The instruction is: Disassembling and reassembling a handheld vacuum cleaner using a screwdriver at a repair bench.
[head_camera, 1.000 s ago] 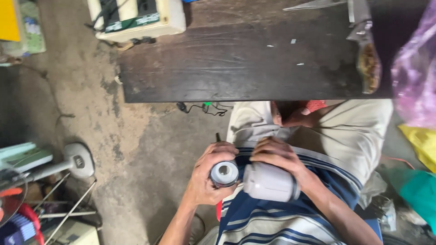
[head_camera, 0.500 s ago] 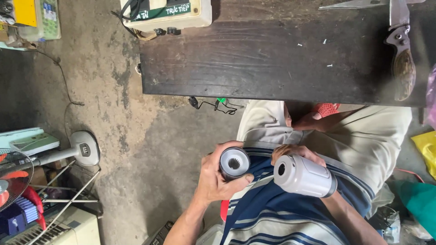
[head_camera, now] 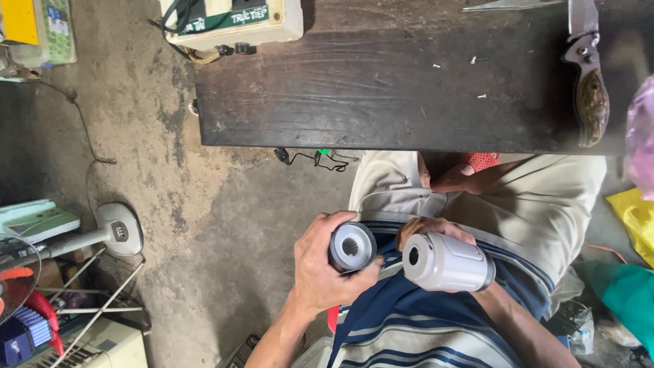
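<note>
Stained concrete floor [head_camera: 204, 225]; dark wooden desk [head_camera: 381, 95] far side, folding knife [head_camera: 590, 88] on it; pedestal fan base [head_camera: 117, 230] left.

One head-worn camera looks steeply down over the seated person's lap; the dark wooden bench [head_camera: 409, 88] runs across the top of the view, beyond the knees; below the bench the hands sit close to the lens; left of it lies concrete floor [head_camera: 204, 225]; only one view exists.

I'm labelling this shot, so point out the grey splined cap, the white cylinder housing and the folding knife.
grey splined cap [head_camera: 351, 247], head view, splined end face.
white cylinder housing [head_camera: 449, 262], head view, side wall.
folding knife [head_camera: 590, 95], head view, wooden handle.
</note>
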